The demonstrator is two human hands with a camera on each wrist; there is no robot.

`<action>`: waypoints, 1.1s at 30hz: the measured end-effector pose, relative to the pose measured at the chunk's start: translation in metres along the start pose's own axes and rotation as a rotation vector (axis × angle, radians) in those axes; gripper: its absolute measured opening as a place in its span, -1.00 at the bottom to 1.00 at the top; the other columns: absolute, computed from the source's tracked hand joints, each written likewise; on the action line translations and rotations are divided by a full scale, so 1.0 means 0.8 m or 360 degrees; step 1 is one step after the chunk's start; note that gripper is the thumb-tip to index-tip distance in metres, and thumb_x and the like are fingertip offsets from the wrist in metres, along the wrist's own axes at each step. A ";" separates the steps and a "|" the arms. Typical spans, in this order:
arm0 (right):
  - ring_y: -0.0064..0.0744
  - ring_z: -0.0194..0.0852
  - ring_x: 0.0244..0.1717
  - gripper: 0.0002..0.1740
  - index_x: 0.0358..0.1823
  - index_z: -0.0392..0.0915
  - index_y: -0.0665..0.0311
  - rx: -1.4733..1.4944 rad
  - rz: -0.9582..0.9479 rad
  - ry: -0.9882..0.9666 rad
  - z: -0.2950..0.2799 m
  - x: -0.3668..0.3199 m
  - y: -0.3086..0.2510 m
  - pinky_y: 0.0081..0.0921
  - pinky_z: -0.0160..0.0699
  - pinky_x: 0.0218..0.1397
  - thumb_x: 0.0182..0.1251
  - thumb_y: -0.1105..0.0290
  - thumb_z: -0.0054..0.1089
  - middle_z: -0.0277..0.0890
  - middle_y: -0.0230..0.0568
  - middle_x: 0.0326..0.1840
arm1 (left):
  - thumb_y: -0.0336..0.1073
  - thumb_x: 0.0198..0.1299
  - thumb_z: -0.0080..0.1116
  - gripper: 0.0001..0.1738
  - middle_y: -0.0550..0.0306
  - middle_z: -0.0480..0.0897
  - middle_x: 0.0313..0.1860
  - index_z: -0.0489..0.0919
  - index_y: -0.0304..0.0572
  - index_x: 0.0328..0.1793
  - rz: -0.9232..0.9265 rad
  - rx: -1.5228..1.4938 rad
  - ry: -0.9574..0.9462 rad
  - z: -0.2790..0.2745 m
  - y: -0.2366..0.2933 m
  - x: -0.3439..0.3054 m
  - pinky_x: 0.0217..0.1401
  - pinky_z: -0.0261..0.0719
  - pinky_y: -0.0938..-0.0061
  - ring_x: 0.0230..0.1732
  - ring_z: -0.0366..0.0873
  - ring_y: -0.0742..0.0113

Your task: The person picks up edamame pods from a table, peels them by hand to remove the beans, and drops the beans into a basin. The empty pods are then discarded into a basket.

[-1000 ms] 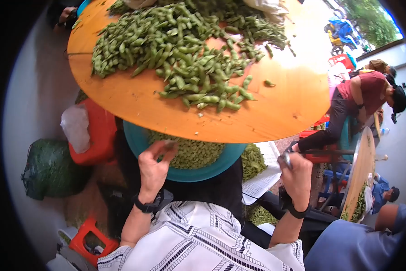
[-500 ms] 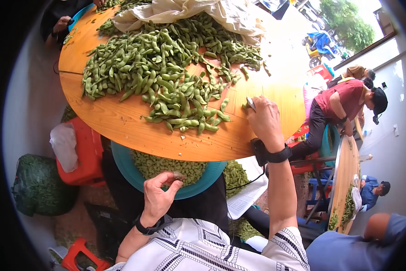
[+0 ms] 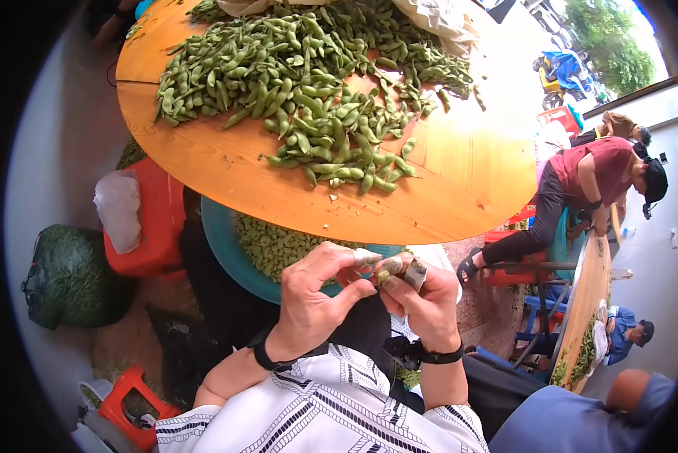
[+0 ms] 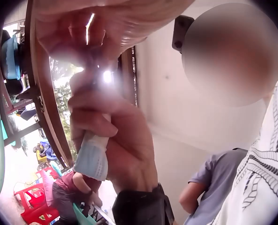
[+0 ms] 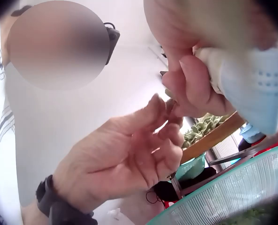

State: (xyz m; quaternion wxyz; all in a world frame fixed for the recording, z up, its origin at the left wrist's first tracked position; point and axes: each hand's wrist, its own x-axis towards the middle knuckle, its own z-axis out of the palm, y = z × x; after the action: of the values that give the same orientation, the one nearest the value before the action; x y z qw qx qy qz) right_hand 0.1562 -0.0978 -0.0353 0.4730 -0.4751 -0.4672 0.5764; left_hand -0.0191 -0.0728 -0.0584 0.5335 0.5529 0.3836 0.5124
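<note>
Both hands meet in front of the table's near edge. The right hand [image 3: 423, 298] grips a small tool [image 3: 414, 275] with pale wrapping and holds a green pod [image 3: 385, 276] at its fingertips. From the left, the left hand [image 3: 314, 298] closes thumb and forefinger on the pod's near end; a pale covering sits on its forefinger tip. In the right wrist view the left hand [image 5: 125, 154] touches the pod with its fingertips, and a light-blue wrapping [image 5: 258, 89] hangs by the right hand. The same wrapping [image 4: 92, 157] shows in the left wrist view, below the right hand's curled fingers.
Green pods [image 3: 278, 83] are heaped on the round wooden table [image 3: 459, 204]. Beneath its edge, a teal basin [image 3: 222, 234] holds shelled beans [image 3: 267, 245]. A red stool [image 3: 158, 219] stands at left. People [image 3: 603, 170] work at another table [image 3: 586, 302] at right.
The right hand has come back from the tabletop to the left hand, bringing a pod and the tool. The left hand has moved right and up to meet it.
</note>
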 end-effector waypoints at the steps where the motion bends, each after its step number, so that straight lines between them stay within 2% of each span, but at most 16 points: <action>1: -0.68 0.38 -0.56 -0.89 -0.13 0.63 0.47 -0.0025 -0.0022 0.0025 0.005 -0.003 0.003 -0.69 0.21 -0.56 0.39 0.65 0.15 0.47 -0.36 -0.38 | -0.55 0.02 0.46 -0.67 0.14 0.63 -0.15 0.70 -0.34 -0.04 -0.0015 -0.0003 -0.0035 0.000 -0.004 -0.003 -0.17 0.61 0.59 -0.24 0.61 0.47; 3: -0.68 0.40 -0.55 -0.88 -0.13 0.63 0.46 -0.0043 -0.0042 0.0054 0.011 -0.007 0.008 -0.69 0.24 -0.55 0.36 0.67 0.16 0.47 -0.35 -0.39 | -0.56 0.01 0.47 -0.67 0.14 0.64 -0.15 0.70 -0.34 -0.05 0.0000 0.0034 -0.0039 -0.001 -0.008 -0.008 -0.17 0.61 0.59 -0.24 0.60 0.47; 5: -0.63 0.47 -0.55 -0.87 -0.15 0.61 0.46 -0.0334 -0.0223 0.0081 0.013 -0.009 0.013 -0.66 0.34 -0.52 0.30 0.70 0.17 0.48 -0.29 -0.40 | -0.57 0.00 0.47 -0.67 0.15 0.64 -0.16 0.69 -0.34 -0.06 0.0018 0.0066 -0.0044 -0.002 -0.012 -0.012 -0.18 0.61 0.60 -0.24 0.60 0.47; 6: -0.63 0.47 -0.55 -0.87 -0.15 0.61 0.46 -0.0326 -0.0220 0.0081 0.015 -0.010 0.014 -0.66 0.34 -0.52 0.30 0.70 0.17 0.48 -0.29 -0.40 | -0.54 0.02 0.47 -0.70 0.14 0.64 -0.17 0.69 -0.35 -0.08 0.0007 0.0053 -0.0039 -0.003 -0.013 -0.013 -0.18 0.61 0.60 -0.24 0.60 0.47; 9: -0.47 0.50 -0.59 -0.85 -0.20 0.59 0.44 -0.0807 -0.0477 0.0270 0.026 -0.011 0.014 -0.59 0.40 -0.51 0.21 0.71 0.21 0.50 -0.17 -0.42 | -0.44 0.10 0.46 -0.76 0.13 0.65 -0.21 0.69 -0.37 -0.13 -0.0058 -0.0013 -0.0039 -0.009 -0.020 -0.017 -0.22 0.60 0.62 -0.25 0.60 0.49; 11: -0.46 0.50 -0.59 -0.86 -0.21 0.58 0.44 -0.0903 -0.0574 0.0283 0.028 -0.009 0.018 -0.57 0.39 -0.52 0.20 0.70 0.23 0.51 -0.16 -0.42 | -0.38 0.16 0.45 -0.77 0.14 0.66 -0.24 0.68 -0.37 -0.15 -0.0114 -0.0069 -0.0046 -0.013 -0.018 -0.016 -0.25 0.59 0.64 -0.28 0.59 0.51; 13: -0.45 0.49 -0.59 -0.87 -0.23 0.57 0.44 -0.1002 -0.0664 0.0300 0.029 -0.011 0.020 -0.56 0.39 -0.53 0.19 0.70 0.24 0.51 -0.15 -0.43 | -0.25 0.27 0.37 -0.74 0.16 0.67 -0.32 0.67 -0.36 -0.16 -0.0708 -0.0539 -0.0126 -0.016 -0.009 -0.012 -0.33 0.57 0.66 -0.38 0.58 0.54; 14: -0.48 0.47 -0.60 -0.89 -0.25 0.57 0.43 -0.1006 -0.0619 0.0284 0.029 -0.013 0.020 -0.56 0.36 -0.54 0.20 0.68 0.25 0.50 -0.18 -0.44 | -0.25 0.27 0.37 -0.74 0.16 0.67 -0.32 0.67 -0.36 -0.16 -0.0716 -0.0539 -0.0127 -0.018 -0.012 -0.011 -0.33 0.57 0.66 -0.38 0.58 0.54; 16: -0.51 0.45 -0.61 -0.91 -0.27 0.56 0.42 -0.1009 -0.0572 0.0268 0.028 -0.016 0.022 -0.56 0.34 -0.56 0.21 0.66 0.27 0.49 -0.20 -0.45 | -0.28 0.35 0.29 -0.79 0.22 0.70 -0.36 0.70 -0.34 -0.19 -0.0945 -0.0931 -0.0195 -0.021 -0.020 -0.011 -0.35 0.57 0.68 -0.44 0.55 0.59; 19: -0.72 0.28 -0.62 -0.95 -0.27 0.54 0.45 0.0162 0.0161 0.0125 0.027 -0.020 0.027 -0.64 0.18 -0.60 0.39 0.60 0.19 0.40 -0.42 -0.52 | -0.27 0.37 0.27 -0.78 0.21 0.68 -0.37 0.67 -0.32 -0.18 -0.1017 -0.1078 -0.0239 -0.023 -0.021 -0.011 -0.43 0.50 0.70 -0.48 0.51 0.60; 24: -0.73 0.21 -0.63 -0.89 -0.24 0.55 0.46 0.0510 0.0460 0.0087 0.022 -0.021 0.031 -0.66 0.16 -0.61 0.43 0.52 0.20 0.39 -0.44 -0.52 | -0.29 0.38 0.24 -0.80 0.21 0.66 -0.37 0.64 -0.31 -0.20 -0.1087 -0.0999 -0.0283 -0.021 -0.031 -0.021 -0.48 0.42 0.71 -0.50 0.49 0.61; 26: -0.72 0.19 -0.64 -0.87 -0.23 0.56 0.46 0.0643 0.0577 0.0093 0.022 -0.019 0.032 -0.66 0.16 -0.61 0.43 0.49 0.23 0.41 -0.42 -0.51 | -0.30 0.39 0.23 -0.80 0.23 0.64 -0.39 0.65 -0.33 -0.18 -0.0887 -0.0832 -0.0162 -0.014 -0.033 -0.024 -0.47 0.44 0.70 -0.47 0.50 0.60; 29: -0.69 0.21 -0.65 -0.83 -0.16 0.58 0.49 0.0873 0.0712 0.0233 0.025 -0.011 0.029 -0.67 0.18 -0.62 0.40 0.47 0.25 0.47 -0.34 -0.47 | -0.33 0.34 0.28 -0.82 0.24 0.63 -0.38 0.67 -0.35 -0.17 -0.0764 -0.0662 -0.0013 -0.007 -0.031 -0.023 -0.44 0.48 0.69 -0.43 0.53 0.59; 30: -0.69 0.21 -0.65 -0.83 -0.16 0.58 0.49 0.0873 0.0712 0.0228 0.023 -0.010 0.029 -0.67 0.18 -0.62 0.40 0.47 0.25 0.47 -0.34 -0.47 | -0.33 0.34 0.28 -0.82 0.24 0.63 -0.38 0.67 -0.35 -0.17 -0.0761 -0.0661 -0.0009 -0.008 -0.031 -0.022 -0.44 0.48 0.69 -0.43 0.53 0.59; 32: -0.70 0.24 -0.65 -0.85 -0.19 0.60 0.48 0.0969 0.0838 0.0220 0.021 -0.010 0.031 -0.67 0.19 -0.62 0.41 0.48 0.23 0.48 -0.34 -0.51 | -0.36 0.27 0.36 -0.84 0.22 0.65 -0.36 0.69 -0.34 -0.15 -0.0471 -0.0412 -0.0041 -0.009 -0.031 -0.022 -0.41 0.52 0.68 -0.39 0.57 0.56; 33: -0.70 0.24 -0.65 -0.85 -0.19 0.60 0.48 0.0972 0.0841 0.0221 0.023 -0.014 0.033 -0.67 0.19 -0.62 0.41 0.48 0.23 0.48 -0.34 -0.51 | -0.36 0.27 0.36 -0.84 0.22 0.65 -0.36 0.69 -0.34 -0.15 -0.0475 -0.0410 -0.0041 -0.010 -0.033 -0.023 -0.41 0.52 0.68 -0.39 0.57 0.56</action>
State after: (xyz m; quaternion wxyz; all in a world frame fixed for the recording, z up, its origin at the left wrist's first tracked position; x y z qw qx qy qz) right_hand 0.1364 -0.1134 -0.0578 0.4583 -0.4542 -0.1035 0.7569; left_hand -0.0269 -0.0852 -0.0880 0.6748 0.4236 0.3856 0.4653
